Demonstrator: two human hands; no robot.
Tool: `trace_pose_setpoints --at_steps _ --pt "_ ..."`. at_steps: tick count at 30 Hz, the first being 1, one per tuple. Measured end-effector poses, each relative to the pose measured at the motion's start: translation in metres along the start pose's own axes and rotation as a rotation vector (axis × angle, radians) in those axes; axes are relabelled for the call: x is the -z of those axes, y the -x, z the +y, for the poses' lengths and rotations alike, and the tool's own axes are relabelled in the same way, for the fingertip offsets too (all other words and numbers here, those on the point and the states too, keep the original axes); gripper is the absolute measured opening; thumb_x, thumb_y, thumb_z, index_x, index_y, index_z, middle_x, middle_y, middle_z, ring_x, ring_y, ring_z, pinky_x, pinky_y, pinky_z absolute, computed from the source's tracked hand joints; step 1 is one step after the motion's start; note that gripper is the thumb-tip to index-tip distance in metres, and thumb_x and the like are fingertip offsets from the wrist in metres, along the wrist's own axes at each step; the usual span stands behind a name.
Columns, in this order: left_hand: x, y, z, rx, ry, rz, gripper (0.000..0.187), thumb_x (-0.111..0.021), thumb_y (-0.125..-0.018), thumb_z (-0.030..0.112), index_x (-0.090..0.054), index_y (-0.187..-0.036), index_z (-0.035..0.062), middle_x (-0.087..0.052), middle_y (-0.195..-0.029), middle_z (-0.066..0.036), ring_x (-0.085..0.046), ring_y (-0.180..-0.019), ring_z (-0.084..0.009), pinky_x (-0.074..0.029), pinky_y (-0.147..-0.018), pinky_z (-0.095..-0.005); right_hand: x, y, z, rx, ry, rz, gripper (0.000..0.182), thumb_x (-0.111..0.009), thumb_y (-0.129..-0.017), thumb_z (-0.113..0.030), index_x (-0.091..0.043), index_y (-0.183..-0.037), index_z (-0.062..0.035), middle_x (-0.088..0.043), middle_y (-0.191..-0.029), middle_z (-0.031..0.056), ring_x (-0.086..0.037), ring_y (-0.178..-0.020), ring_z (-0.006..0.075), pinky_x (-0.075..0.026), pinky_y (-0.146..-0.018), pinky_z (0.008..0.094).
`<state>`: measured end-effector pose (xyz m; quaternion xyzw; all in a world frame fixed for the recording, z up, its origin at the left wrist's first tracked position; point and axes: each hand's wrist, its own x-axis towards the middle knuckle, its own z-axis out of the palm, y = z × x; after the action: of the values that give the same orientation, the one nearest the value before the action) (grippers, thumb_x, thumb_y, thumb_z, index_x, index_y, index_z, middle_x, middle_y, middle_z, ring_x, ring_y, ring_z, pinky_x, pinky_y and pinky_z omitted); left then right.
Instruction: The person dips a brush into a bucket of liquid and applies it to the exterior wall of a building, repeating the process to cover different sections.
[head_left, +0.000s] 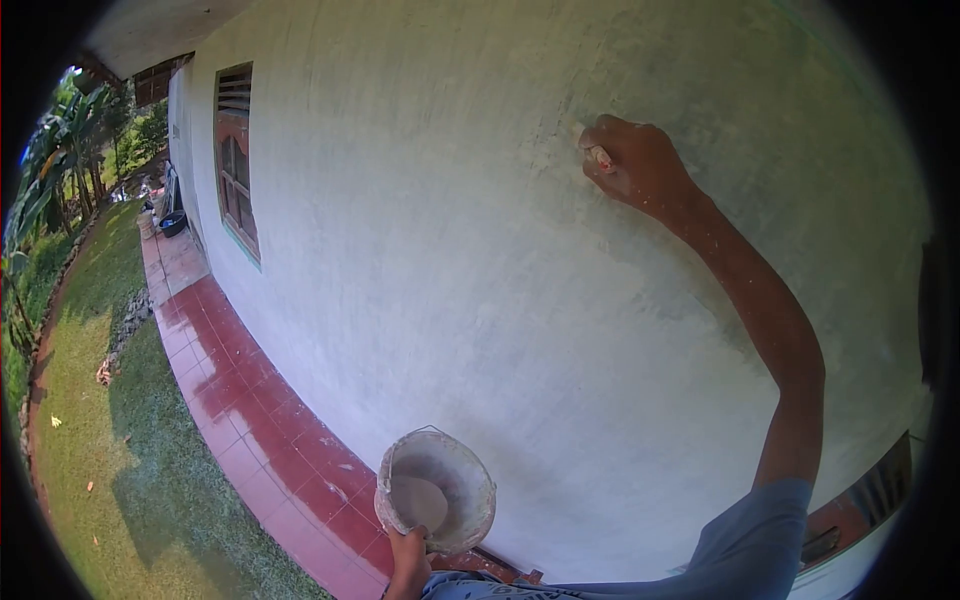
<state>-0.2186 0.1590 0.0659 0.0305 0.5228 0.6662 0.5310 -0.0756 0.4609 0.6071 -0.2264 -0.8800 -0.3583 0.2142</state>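
My right hand (640, 165) is raised against the pale, patchy wall (450, 250), its fingers closed round a paintbrush (601, 159). Only the whitish handle end, with a spot of red, and a little pale stuff by the wall show past the fist; most of the brush is hidden. Low in view, my left hand (408, 560) grips the near rim of a bucket (468, 490). Whitish-grey liquid (418, 503) lies in the bottom of this tilted, smeared bucket, and a thin wire handle stands at its far side.
A red and pink tiled walkway (265, 430) runs along the wall's foot, beside grass (170, 480). Further along are a wooden window (235, 165) and a dark basin (173, 222). Another wooden frame (850, 510) shows at lower right.
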Motion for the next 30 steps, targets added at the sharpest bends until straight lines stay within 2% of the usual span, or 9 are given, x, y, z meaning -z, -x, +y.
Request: trace_pose_setpoints --at_steps 1,5,8,11,16,20,21,25,30 --pt "0.005 -0.009 -0.008 -0.052 -0.003 -0.036 0.079 -0.048 -0.075 -0.006 -0.03 -0.15 0.0068 -0.051 -0.133 -0.021 -0.058 -0.119 -0.0378 -0.06 -0.085 -0.049 0.004 -0.004 0.007 0.065 0.088 0.248 0.016 -0.072 -0.079 -0.01 -0.069 -0.094 -0.0078 -0.063 -0.079 0.0096 -0.065 -0.072 0.0291 -0.053 -0.067 0.041" --pt "0.009 -0.008 -0.006 -0.07 0.032 -0.07 0.082 -0.054 -0.071 -0.006 -0.033 -0.149 0.0025 -0.05 -0.135 -0.017 -0.051 -0.123 -0.0331 -0.046 -0.099 -0.0418 -0.008 -0.009 -0.017 0.095 -0.348 0.27 0.014 -0.073 -0.08 -0.011 -0.067 -0.092 -0.0081 -0.065 -0.083 0.0078 -0.066 -0.073 0.0291 -0.053 -0.067 0.04" --pt "-0.001 0.007 0.007 -0.033 0.057 -0.045 0.082 -0.054 -0.07 -0.006 -0.034 -0.149 0.0023 -0.051 -0.134 -0.017 -0.053 -0.12 -0.0324 -0.046 -0.097 -0.0392 -0.05 0.018 -0.029 0.117 -0.256 -0.138 0.009 -0.068 -0.083 -0.016 -0.063 -0.083 -0.0093 -0.06 -0.075 0.0093 -0.063 -0.069 0.0312 -0.052 -0.065 0.0415" --pt "-0.003 0.009 0.006 -0.093 0.012 -0.009 0.081 -0.054 -0.07 -0.007 -0.034 -0.148 0.0016 -0.051 -0.134 -0.017 -0.053 -0.119 -0.0318 -0.046 -0.097 -0.0382 -0.035 0.007 0.001 0.015 -0.083 -0.089 0.015 -0.072 -0.077 -0.011 -0.067 -0.092 -0.0123 -0.061 -0.081 0.0085 -0.065 -0.075 0.0327 -0.053 -0.069 0.0415" --pt "-0.012 0.014 0.008 -0.045 0.04 0.031 0.08 -0.054 -0.071 -0.007 -0.035 -0.148 0.0013 -0.052 -0.133 -0.017 -0.054 -0.119 -0.0314 -0.046 -0.097 -0.0385 0.017 -0.046 0.041 0.054 0.177 0.359 0.01 -0.071 -0.086 -0.015 -0.066 -0.091 -0.0081 -0.061 -0.077 0.0072 -0.063 -0.066 0.0221 -0.053 -0.061 0.0352" --pt "0.001 0.006 -0.001 -0.081 0.084 -0.032 0.081 -0.054 -0.071 -0.007 -0.035 -0.149 0.0024 -0.053 -0.133 -0.017 -0.054 -0.119 -0.0316 -0.046 -0.096 -0.0382 -0.005 -0.054 -0.008 -0.305 -0.618 -0.14 0.02 -0.071 -0.085 -0.02 -0.07 -0.097 -0.004 -0.07 -0.083 0.0096 -0.068 -0.073 0.0211 -0.056 -0.071 0.0362" --pt "0.0 0.009 0.0 -0.082 0.084 -0.031 0.081 -0.054 -0.071 -0.007 -0.035 -0.149 0.0024 -0.053 -0.133 -0.017 -0.054 -0.119 -0.0316 -0.046 -0.096 -0.0382 -0.025 -0.055 -0.003 -0.037 -0.496 -0.067 0.018 -0.07 -0.084 -0.018 -0.068 -0.091 -0.0026 -0.069 -0.078 0.0112 -0.066 -0.068 0.0267 -0.055 -0.071 0.0399" --pt "-0.004 0.011 0.004 -0.068 0.085 0.017 0.081 -0.054 -0.071 -0.008 -0.034 -0.149 0.0029 -0.053 -0.133 -0.016 -0.055 -0.118 -0.0311 -0.047 -0.095 -0.0373 -0.033 -0.084 0.04 -0.017 -0.056 0.108 0.014 -0.07 -0.083 -0.017 -0.063 -0.082 -0.0047 -0.067 -0.072 0.0119 -0.062 -0.065 0.0294 -0.052 -0.068 0.0425" --pt "-0.012 0.017 0.005 -0.076 0.072 0.054 0.082 -0.054 -0.07 -0.008 -0.034 -0.149 0.0033 -0.053 -0.133 -0.016 -0.055 -0.116 -0.031 -0.048 -0.093 -0.0371 -0.018 -0.086 0.021 -0.041 -0.322 0.191 0.012 -0.068 -0.081 -0.016 -0.064 -0.083 -0.0046 -0.065 -0.072 0.0125 -0.061 -0.064 0.0259 -0.052 -0.065 0.0359"
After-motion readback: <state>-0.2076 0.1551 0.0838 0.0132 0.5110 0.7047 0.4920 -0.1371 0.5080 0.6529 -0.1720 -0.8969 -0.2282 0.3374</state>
